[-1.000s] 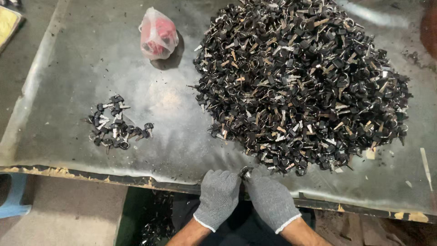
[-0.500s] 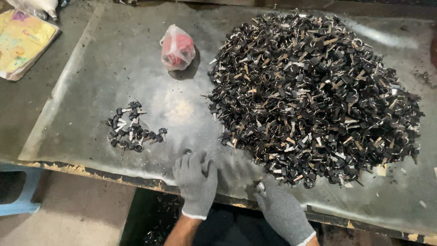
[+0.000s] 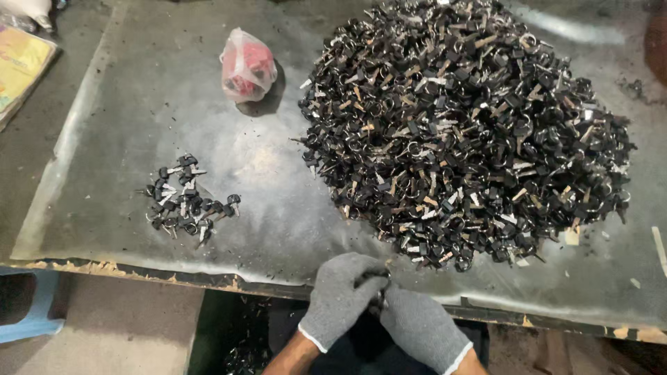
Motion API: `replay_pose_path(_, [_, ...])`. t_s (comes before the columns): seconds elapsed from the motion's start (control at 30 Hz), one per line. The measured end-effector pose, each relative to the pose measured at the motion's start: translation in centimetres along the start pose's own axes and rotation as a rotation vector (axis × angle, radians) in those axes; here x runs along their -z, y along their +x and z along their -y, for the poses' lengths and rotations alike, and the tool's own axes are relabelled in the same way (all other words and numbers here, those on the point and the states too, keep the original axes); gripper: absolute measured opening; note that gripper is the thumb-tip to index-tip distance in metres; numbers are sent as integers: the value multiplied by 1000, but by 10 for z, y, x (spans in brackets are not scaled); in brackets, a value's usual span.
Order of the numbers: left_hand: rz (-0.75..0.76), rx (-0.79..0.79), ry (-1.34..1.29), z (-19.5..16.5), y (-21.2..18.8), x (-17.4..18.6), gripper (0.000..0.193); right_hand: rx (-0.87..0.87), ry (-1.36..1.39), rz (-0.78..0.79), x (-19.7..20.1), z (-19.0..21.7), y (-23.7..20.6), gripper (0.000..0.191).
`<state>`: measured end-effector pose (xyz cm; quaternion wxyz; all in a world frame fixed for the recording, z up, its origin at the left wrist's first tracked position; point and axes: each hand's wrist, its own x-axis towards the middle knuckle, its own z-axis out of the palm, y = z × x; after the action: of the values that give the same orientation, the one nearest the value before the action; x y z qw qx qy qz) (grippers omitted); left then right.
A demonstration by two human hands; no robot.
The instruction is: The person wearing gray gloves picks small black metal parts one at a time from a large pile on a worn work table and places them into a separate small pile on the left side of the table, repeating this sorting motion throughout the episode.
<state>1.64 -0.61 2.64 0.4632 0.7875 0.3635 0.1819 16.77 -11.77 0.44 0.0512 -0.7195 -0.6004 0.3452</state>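
Leftmost, a yellow booklet (image 3: 21, 69) is lying at the counter's (image 3: 125, 104) far edge, and a small cluster of black keys (image 3: 184, 201) is sitting near the front. Behind it, a pink plastic bag (image 3: 246, 66) is resting. At the near edge, the left hand (image 3: 340, 295) and right hand (image 3: 420, 330), both gloved in grey, are meeting, each grip closing on one small black piece (image 3: 375, 288) pinched between them. Rightward, a large heap of keys (image 3: 465, 132) is covering the counter.

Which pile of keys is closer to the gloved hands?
The big pile on the right; its edge nearly reaches the hands. The small pile lies far left.
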Motion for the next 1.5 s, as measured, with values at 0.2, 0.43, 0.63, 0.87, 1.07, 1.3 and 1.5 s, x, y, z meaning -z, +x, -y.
replay_pose_path(0.2, [-108, -65, 359, 23, 5, -3, 26, -309, 99, -38, 12, 3, 3, 48])
replay_pose_path(0.43, [-173, -159, 258, 24, -1, -2, 21, -59, 164, -210, 9, 13, 15, 53])
replay_pose_path(0.63, [-102, -158, 297, 29, 2, 1, 20, -18, 204, -144, 19, 6, 22, 81])
replay_pose_path(0.87, [-92, -204, 377, 31, -2, -7, 13, -112, -176, -206, 5, 22, 25, 41])
replay_pose_path(1.07, [-182, -300, 335, 36, -5, -8, 17, -149, 34, 25, 22, 8, 26, 62])
replay_pose_path(1.3, [-156, -296, 380, 37, -5, -12, 13, -117, -111, -115, 7, 16, 28, 52])
replay_pose_path(1.5, [-100, -223, 428, 35, -5, -11, 16, -130, -225, -195, 22, 21, 23, 60])
